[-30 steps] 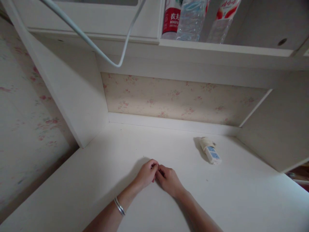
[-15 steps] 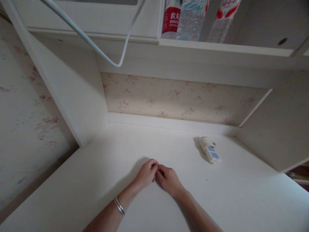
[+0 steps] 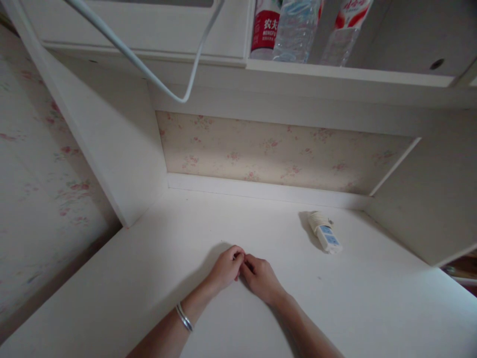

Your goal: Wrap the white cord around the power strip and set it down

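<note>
My left hand (image 3: 226,267) and my right hand (image 3: 261,277) meet at the fingertips over the white desk top (image 3: 160,258). Both have their fingers curled and pinched together. Whatever lies between the fingertips, if anything, is too small or hidden to make out. Two silver bangles (image 3: 184,317) circle my left wrist. Farther back, to the right of my hands and apart from them, lies a white item with a ribbed round end and blue-printed panels (image 3: 325,232); its kind is unclear.
Above the desk runs a shelf (image 3: 346,72) holding plastic bottles (image 3: 297,30), one with a red label. A pale bent tube (image 3: 149,74) hangs in front of the cabinet at upper left. Side panels (image 3: 112,134) bound the desk left and right, with floral wallpaper (image 3: 261,154) behind.
</note>
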Demonstrator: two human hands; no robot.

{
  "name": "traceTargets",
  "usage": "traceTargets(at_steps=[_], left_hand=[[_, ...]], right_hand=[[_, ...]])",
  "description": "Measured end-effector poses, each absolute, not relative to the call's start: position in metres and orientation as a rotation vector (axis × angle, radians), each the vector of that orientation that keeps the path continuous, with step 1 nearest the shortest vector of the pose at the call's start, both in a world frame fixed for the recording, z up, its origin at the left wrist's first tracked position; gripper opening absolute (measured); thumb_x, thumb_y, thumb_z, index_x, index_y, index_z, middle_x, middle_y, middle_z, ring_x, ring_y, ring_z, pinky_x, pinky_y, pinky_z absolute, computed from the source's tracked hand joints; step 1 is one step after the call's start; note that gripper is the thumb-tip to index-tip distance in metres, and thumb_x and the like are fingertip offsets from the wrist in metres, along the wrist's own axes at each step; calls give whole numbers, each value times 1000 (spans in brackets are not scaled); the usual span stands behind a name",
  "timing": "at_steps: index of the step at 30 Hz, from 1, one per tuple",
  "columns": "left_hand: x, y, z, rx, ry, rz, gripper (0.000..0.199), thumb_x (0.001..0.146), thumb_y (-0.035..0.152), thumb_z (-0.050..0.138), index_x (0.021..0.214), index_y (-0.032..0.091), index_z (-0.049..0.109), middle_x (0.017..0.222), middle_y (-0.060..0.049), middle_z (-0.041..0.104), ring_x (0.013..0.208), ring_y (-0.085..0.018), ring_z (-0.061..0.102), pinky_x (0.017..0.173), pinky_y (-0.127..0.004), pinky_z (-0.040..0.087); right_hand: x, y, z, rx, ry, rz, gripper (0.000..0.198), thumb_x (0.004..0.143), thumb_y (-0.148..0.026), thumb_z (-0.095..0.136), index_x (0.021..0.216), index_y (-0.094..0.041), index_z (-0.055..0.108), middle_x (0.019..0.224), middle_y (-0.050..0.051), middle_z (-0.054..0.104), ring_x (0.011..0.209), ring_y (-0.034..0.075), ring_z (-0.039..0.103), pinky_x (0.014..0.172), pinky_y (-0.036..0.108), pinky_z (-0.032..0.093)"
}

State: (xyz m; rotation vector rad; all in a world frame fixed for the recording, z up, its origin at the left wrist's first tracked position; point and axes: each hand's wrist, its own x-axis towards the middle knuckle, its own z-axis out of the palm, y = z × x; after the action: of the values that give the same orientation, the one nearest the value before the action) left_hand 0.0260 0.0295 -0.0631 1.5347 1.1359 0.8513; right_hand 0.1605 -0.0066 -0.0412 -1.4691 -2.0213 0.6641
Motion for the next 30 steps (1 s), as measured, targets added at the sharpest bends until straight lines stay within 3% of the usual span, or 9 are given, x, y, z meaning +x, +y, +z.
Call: traceTargets(at_steps=[30], left_hand=[[25, 30, -67, 1531, 1120, 849, 22, 85, 35, 42, 82, 17, 56, 47, 7, 42, 37, -8, 41, 36, -18, 29]], right_hand=[[160, -7, -40, -1474, -2033, 652, 22, 89, -25, 39, 80, -21, 59, 76, 2, 67, 67, 13, 60, 61, 20, 37]])
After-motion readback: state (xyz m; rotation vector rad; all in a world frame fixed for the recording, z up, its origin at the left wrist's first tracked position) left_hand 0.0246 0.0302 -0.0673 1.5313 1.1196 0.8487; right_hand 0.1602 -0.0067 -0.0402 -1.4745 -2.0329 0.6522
